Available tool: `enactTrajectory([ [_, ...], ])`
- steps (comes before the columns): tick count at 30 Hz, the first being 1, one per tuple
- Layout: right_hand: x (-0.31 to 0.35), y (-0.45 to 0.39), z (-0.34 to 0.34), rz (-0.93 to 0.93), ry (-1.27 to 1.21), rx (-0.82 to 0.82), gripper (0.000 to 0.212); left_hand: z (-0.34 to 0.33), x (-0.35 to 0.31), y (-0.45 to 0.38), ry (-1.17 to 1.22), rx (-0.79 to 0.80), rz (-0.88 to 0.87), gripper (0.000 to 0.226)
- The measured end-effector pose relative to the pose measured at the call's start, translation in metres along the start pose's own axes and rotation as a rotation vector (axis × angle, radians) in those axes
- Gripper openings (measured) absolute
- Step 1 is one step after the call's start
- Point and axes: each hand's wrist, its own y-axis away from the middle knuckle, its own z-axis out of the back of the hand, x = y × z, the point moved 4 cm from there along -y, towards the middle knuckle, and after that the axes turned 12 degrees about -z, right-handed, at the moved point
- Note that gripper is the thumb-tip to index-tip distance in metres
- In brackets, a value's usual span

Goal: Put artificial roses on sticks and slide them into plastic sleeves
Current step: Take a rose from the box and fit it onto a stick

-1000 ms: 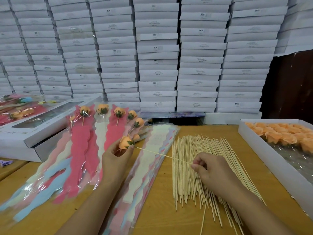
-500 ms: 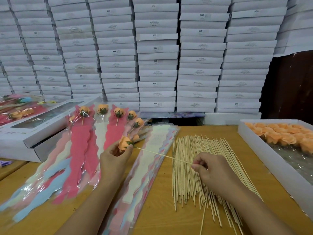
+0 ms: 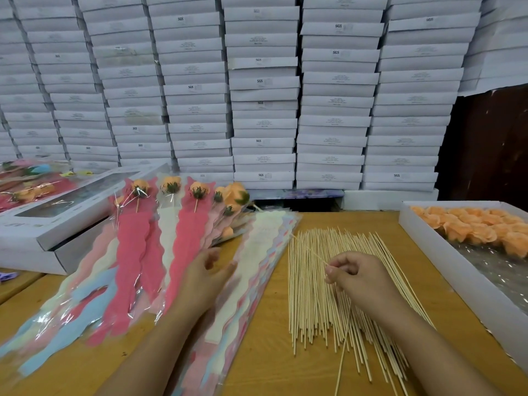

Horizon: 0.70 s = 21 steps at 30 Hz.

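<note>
- My right hand (image 3: 353, 277) pinches one stick (image 3: 310, 249) just above the loose pile of sticks (image 3: 320, 304) on the bench (image 3: 265, 352).
- My left hand (image 3: 207, 278), blurred, fingers loosely spread, holds nothing, over the empty plastic sleeves (image 3: 251, 270).
- Sleeved roses (image 3: 171, 187) lie beyond my left hand.
- Loose orange roses (image 3: 471, 227) fill a white box (image 3: 445, 270) right of my right hand.

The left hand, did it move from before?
Yes. The left hand let go of the rose and dropped toward the person, now open over the empty sleeves, nearer the stick pile.
</note>
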Motion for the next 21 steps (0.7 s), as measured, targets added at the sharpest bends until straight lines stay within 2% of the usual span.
enactTrajectory([
  [2, -0.002, -0.001, -0.001, -0.055, -0.125, 0.051, 0.008, -0.009, 0.002, 0.005, -0.197, 0.230, -0.012, 0.063],
  [3, -0.002, -0.001, -0.001, -0.080, -0.181, 0.074, 0.008, -0.013, 0.001, 0.007, -0.286, 0.307, -0.037, 0.061],
  [5, -0.004, -0.001, -0.002, -0.124, -0.277, 0.110, 0.010, -0.017, -0.002, 0.009, -0.369, 0.370, -0.087, 0.052],
  [10, -0.004, -0.005, 0.002, -0.179, -0.438, 0.125, 0.011, -0.012, -0.003, 0.007, -0.328, 0.267, -0.072, 0.072],
  [17, -0.002, -0.007, 0.008, -0.135, -0.462, 0.089, 0.014, -0.004, -0.006, 0.005, -0.198, 0.093, -0.012, 0.048],
  [21, -0.001, -0.008, 0.011, -0.126, -0.481, 0.096, 0.014, -0.004, -0.005, 0.005, -0.092, 0.103, 0.069, 0.034],
])
